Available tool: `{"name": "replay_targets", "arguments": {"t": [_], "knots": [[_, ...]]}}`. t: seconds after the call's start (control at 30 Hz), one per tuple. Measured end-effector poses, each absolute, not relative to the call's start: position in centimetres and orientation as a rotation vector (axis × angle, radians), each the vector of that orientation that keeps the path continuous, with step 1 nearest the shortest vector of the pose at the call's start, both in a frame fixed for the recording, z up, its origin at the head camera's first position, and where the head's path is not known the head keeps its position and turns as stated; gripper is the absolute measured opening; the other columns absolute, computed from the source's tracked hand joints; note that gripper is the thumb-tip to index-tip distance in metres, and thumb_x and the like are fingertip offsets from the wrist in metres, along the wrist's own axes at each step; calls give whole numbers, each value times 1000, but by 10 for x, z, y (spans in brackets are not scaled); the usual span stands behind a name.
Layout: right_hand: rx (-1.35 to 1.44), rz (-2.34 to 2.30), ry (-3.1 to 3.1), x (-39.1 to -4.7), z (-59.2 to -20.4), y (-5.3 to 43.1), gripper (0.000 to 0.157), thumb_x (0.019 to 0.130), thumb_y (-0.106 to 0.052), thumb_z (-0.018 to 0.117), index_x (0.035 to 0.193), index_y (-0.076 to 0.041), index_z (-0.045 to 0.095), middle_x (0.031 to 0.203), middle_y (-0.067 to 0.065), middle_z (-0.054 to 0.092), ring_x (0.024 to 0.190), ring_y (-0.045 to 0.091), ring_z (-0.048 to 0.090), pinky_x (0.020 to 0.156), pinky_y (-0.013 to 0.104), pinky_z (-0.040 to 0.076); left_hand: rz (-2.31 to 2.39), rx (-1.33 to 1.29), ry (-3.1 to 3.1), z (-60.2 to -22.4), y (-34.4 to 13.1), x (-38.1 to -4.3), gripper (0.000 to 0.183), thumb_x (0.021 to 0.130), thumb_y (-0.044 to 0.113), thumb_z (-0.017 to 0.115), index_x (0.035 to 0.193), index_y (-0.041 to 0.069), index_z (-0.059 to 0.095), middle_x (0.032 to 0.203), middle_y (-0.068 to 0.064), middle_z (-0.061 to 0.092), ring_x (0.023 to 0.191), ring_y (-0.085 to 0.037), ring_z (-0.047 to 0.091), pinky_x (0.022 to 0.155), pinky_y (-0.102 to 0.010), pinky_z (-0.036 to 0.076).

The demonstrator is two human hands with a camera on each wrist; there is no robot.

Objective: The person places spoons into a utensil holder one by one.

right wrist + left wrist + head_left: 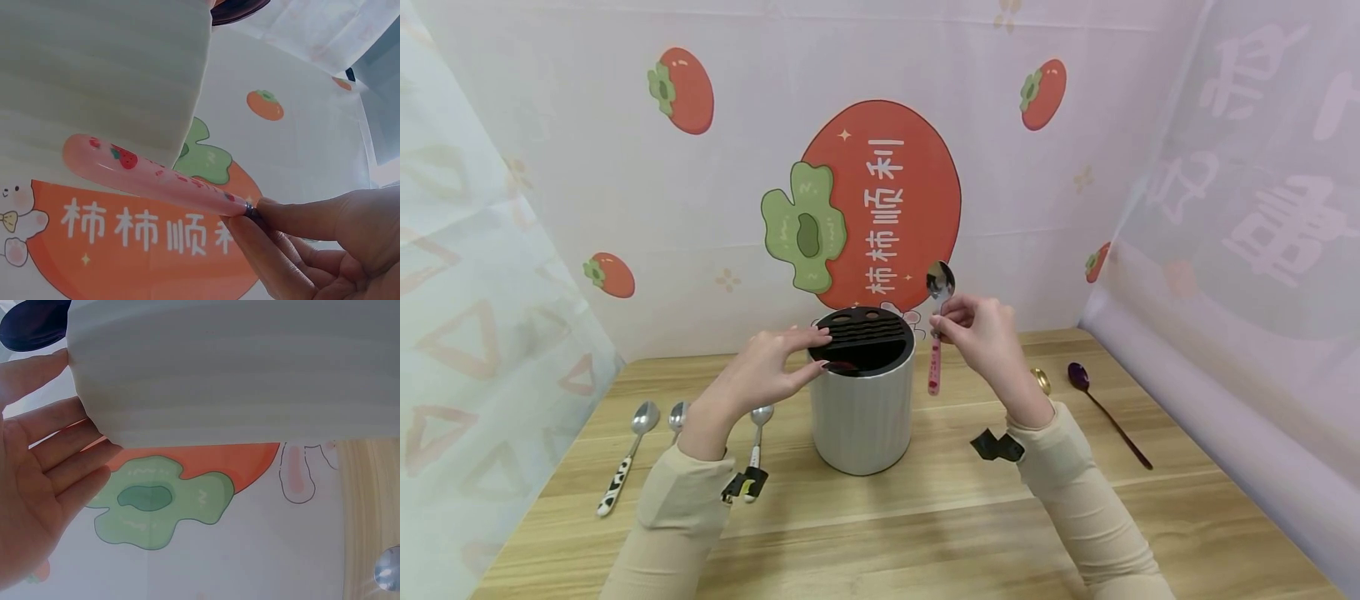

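My right hand (981, 333) pinches a spoon (935, 362) by its neck, just right of a ribbed white utensil holder (861, 425). The spoon's metal bowl points up and its pink handle (150, 178), printed with strawberries, hangs down. In the right wrist view, thumb and fingertips meet where metal joins handle. The holder's black lid (857, 364) has slots, two round holes and a large opening. At the holder's left rim, my left hand (760, 367) rests its fairly straight fingers on the lid's edge, the thumb in front; the left wrist view shows the palm (31, 487) beside the holder.
Left of the holder lie a spoon with a black-and-white handle (616, 487), another spoon partly behind the left wrist (678, 414), and a third (756, 450). To the right are a gold spoon bowl (1041, 381) and a dark purple spoon (1108, 412). A printed cloth hangs behind.
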State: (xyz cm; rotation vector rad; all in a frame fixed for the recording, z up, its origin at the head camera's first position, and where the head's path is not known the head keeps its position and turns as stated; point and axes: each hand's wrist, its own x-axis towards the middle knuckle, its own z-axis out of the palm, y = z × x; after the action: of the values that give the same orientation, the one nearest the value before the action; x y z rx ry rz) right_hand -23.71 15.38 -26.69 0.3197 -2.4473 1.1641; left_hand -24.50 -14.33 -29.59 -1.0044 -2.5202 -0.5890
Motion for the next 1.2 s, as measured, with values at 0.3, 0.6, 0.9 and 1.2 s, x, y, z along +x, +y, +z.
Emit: {"name": "replay_targets", "arguments": {"t": [0.3, 0.6, 0.9, 1.2], "knots": [[341, 1214, -2418, -238, -261, 153, 13, 86, -13, 70, 89, 0, 69, 81, 14, 71, 70, 19, 71, 61, 21, 57, -600, -1006, -2515, -296, -143, -245, 38, 88, 29, 67, 121, 10, 66, 121, -3, 66, 120, -28, 57, 102, -46, 44], [371, 1168, -2374, -237, -252, 149, 13, 85, -15, 71, 87, -3, 68, 78, 10, 72, 68, 18, 71, 63, 26, 58, -605, -1006, -2522, -297, -144, -246, 39, 88, 29, 66, 123, 10, 65, 122, -4, 66, 121, -29, 56, 102, -47, 44], [396, 1149, -2337, -237, -242, 146, 14, 86, -17, 70, 89, -4, 69, 79, 9, 72, 68, 15, 70, 62, 25, 58, -609, -1003, -2522, -297, -143, -246, 39, 88, 30, 66, 123, 10, 65, 123, -4, 65, 122, -29, 56, 104, -46, 43], [390, 1149, -2310, -236, -238, 143, 17, 85, -22, 71, 91, -6, 70, 79, 8, 72, 67, 15, 70, 63, 28, 58, -613, -1003, -2516, -298, -143, -247, 39, 89, 29, 66, 122, 9, 65, 122, -5, 66, 121, -29, 57, 103, -47, 43]]}}
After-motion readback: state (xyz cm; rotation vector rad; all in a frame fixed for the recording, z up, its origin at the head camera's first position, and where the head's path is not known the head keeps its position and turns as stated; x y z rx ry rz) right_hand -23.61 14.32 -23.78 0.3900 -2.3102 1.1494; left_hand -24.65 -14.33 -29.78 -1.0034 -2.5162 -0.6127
